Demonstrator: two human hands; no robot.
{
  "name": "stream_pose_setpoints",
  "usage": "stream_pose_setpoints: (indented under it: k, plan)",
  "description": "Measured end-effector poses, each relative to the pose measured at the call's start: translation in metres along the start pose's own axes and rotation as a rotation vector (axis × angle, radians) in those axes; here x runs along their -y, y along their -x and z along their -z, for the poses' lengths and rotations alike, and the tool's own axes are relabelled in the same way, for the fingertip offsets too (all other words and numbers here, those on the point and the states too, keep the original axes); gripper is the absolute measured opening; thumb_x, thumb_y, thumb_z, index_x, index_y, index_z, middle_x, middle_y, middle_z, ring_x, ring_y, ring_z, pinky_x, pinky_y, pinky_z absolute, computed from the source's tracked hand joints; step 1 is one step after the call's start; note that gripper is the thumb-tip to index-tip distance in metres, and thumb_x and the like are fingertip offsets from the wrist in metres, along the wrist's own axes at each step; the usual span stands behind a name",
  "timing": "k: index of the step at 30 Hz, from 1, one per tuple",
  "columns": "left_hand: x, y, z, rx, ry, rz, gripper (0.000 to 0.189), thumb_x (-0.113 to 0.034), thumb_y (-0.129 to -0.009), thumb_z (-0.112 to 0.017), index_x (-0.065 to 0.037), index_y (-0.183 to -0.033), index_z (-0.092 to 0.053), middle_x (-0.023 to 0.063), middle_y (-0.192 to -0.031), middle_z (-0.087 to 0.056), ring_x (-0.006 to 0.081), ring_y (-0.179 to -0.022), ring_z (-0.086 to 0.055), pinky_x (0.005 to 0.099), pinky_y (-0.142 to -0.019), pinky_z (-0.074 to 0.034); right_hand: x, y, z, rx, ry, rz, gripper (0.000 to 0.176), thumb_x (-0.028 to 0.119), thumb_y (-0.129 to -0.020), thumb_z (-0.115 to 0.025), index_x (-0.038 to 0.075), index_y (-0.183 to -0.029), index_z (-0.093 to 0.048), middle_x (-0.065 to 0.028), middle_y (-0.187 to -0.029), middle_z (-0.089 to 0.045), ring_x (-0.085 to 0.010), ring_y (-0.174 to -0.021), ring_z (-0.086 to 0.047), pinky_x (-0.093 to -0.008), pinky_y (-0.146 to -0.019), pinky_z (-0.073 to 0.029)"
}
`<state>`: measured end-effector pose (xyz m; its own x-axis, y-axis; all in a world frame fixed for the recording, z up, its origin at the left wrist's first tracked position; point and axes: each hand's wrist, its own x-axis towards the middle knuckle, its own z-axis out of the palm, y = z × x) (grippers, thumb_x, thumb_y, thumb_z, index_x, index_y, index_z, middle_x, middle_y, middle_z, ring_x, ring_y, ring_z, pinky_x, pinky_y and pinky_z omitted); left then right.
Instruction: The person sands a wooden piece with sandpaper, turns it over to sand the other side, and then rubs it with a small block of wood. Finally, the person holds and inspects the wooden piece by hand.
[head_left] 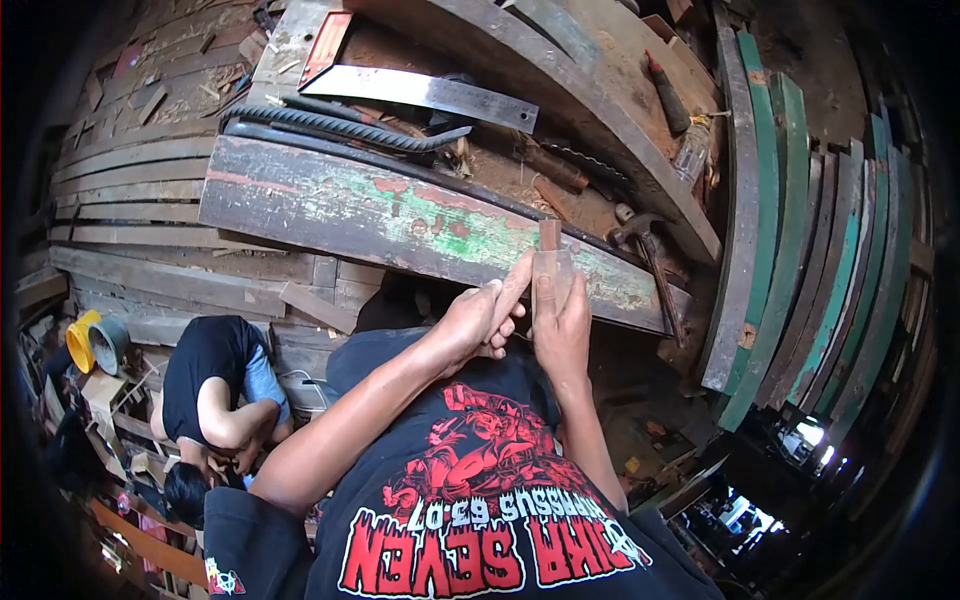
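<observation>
In front of my chest, my left hand [468, 322] is closed around a narrow, pale wooden piece [513, 288] that slants up to the right. My right hand [564, 330] grips a flat wooden block [552, 272], its thumb lying along the face. A narrower reddish-brown end [550, 235] sticks out at the block's top. The tip of the pale piece meets the block's left edge in this view. Just beyond both hands lies a long plank [400, 215] with worn green and dark paint.
Behind the plank are a try square [420, 95], a ribbed steel bar [350, 130] and a claw hammer [640, 240]. Green-painted boards [765, 200] stand at the right. A person [215, 400] crouches at left near a yellow bucket [82, 340].
</observation>
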<state>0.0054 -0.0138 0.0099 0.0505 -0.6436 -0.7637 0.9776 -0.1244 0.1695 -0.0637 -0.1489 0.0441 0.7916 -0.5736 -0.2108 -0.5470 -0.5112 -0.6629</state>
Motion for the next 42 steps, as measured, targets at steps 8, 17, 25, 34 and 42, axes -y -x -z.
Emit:
stream_pose_setpoints:
  k: [8,17,25,34,42]
  plan:
    - [0.017,-0.022,-0.004,-0.231,-0.592,-0.446,0.047,-0.039,-0.113,-0.032,-0.004,-0.096,-0.059,0.0058,-0.066,-0.056,0.0168,-0.052,-0.054,0.0357,-0.048,-0.044,-0.001,-0.011,0.014,0.159,0.152,-0.083,0.050,0.037,-0.107,-0.053,-0.005,-0.135,-0.049,-0.0376,-0.108,-0.065,-0.0573,-0.103,-0.062,-0.0575,-0.082,-0.050]
    - [0.026,-0.034,-0.009,-0.385,-0.746,-0.642,0.048,-0.033,-0.111,-0.035,0.005,-0.097,-0.059,0.0226,-0.070,-0.061,0.0407,-0.067,-0.064,0.0494,-0.069,-0.051,-0.020,-0.002,-0.006,0.016,0.001,-0.036,0.051,0.032,-0.107,-0.053,-0.007,-0.138,-0.046,-0.0400,-0.110,-0.065,-0.0588,-0.105,-0.061,-0.0609,-0.084,-0.048]
    - [0.027,-0.010,-0.020,-0.421,-0.816,-0.594,0.046,-0.030,-0.110,-0.038,0.008,-0.099,-0.061,0.0371,-0.099,-0.064,0.0564,-0.101,-0.060,0.0555,-0.087,-0.048,-0.008,-0.013,0.005,0.088,0.202,-0.034,0.037,0.030,-0.106,-0.053,-0.001,-0.127,-0.052,-0.0366,-0.091,-0.066,-0.0584,-0.087,-0.063,-0.0640,-0.072,-0.048]
    - [0.032,-0.022,-0.018,-0.411,-0.751,-0.594,0.051,-0.035,-0.112,-0.036,0.007,-0.100,-0.062,0.0180,-0.074,-0.063,0.0295,-0.069,-0.064,0.0450,-0.069,-0.051,-0.013,-0.012,0.005,0.092,0.261,0.008,0.032,0.028,-0.106,-0.055,0.002,-0.123,-0.051,-0.0348,-0.085,-0.067,-0.0571,-0.081,-0.065,-0.0648,-0.068,-0.048]
    - [0.027,-0.013,-0.016,-0.234,-0.432,-0.318,0.046,-0.043,-0.113,-0.034,-0.006,-0.095,-0.055,-0.0004,-0.061,-0.047,0.0111,-0.042,-0.041,0.0300,-0.040,-0.035,0.001,-0.012,0.007,0.127,0.423,-0.048,0.031,0.030,-0.105,-0.054,0.004,-0.120,-0.052,-0.0313,-0.078,-0.068,-0.0536,-0.076,-0.067,-0.0635,-0.066,-0.051]
